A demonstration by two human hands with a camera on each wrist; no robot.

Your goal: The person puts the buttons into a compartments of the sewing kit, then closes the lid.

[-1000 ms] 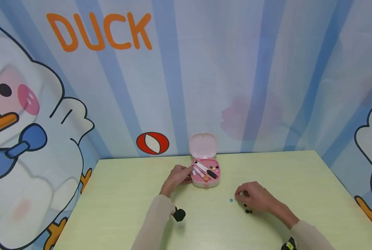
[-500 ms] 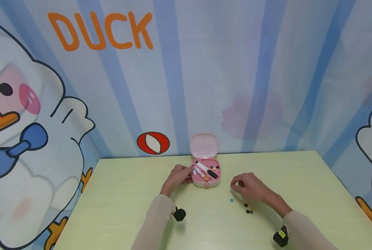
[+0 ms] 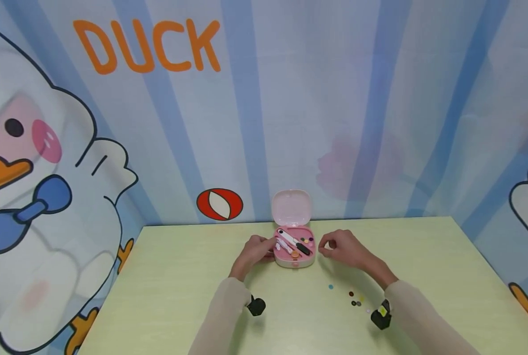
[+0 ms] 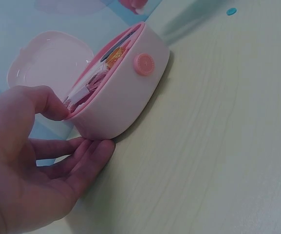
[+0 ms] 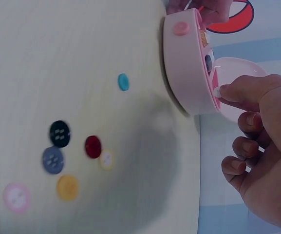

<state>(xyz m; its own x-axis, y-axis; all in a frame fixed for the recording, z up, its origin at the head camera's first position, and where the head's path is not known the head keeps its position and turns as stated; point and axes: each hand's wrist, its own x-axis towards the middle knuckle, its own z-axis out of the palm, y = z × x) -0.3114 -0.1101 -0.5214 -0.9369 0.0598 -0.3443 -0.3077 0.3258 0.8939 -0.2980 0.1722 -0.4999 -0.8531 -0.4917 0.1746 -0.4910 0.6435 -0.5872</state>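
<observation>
– Furniture?
– Pale yellow-green table [image 3: 179,276], faint wood grain.
– Behind the table?
– Blue-striped backdrop [image 3: 299,108], red-and-white ball print [image 3: 220,204] just above the table's back edge, orange DUCK lettering [image 3: 171,65] much higher.
– Left of the table?
– Big white duck print [image 3: 86,212].

The right hand [image 3: 344,247], a small white piece [image 5: 217,91] pinched in its fingers, has left its place over the scattered buttons and the side of the blue button [image 3: 330,286], and is now just beside the right side of the pink box [image 3: 286,263]. Its sleeve [image 3: 417,308] has swung inward, and the yellow button [image 5: 67,187] and pink-rimmed button [image 5: 17,198], hidden a second ago, now show.
</observation>
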